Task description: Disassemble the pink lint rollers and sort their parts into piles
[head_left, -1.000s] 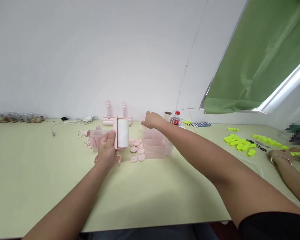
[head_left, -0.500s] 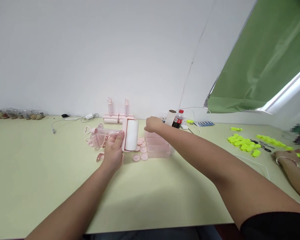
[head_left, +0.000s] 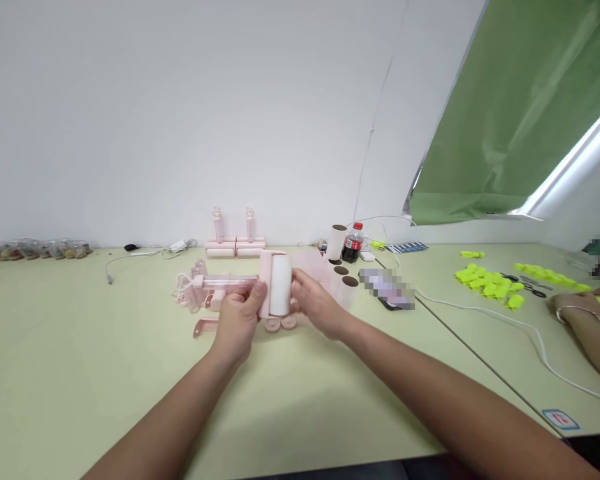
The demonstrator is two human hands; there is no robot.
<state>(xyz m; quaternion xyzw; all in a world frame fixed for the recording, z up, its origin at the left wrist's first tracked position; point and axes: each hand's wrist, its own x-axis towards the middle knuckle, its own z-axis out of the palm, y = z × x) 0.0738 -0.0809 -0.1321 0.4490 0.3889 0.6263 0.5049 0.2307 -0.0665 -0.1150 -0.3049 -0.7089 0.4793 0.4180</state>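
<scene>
My left hand (head_left: 239,315) is closed round the clear pink handle of a lint roller (head_left: 275,285), holding it above the table with the white roll pointing right. My right hand (head_left: 316,301) is curled against the right end of the white roll, and its fingers hold a translucent pink cover (head_left: 316,268) that is hard to make out. Below the roller lie several round pink caps (head_left: 280,323) and a loose pink bracket (head_left: 203,326). More pink handles (head_left: 193,292) lie in a pile to the left.
Finished pink rollers (head_left: 235,243) stand by the wall. Cardboard tubes (head_left: 337,243), a cola bottle (head_left: 353,243) and a phone (head_left: 390,293) lie to the right. A white cable (head_left: 505,320) crosses the table. Another person's hand (head_left: 577,308) works among neon yellow parts (head_left: 485,283) at far right.
My right hand came back from the stack of clear pink covers to the roller's right end. My left hand carried the roller rightward and a little nearer.
</scene>
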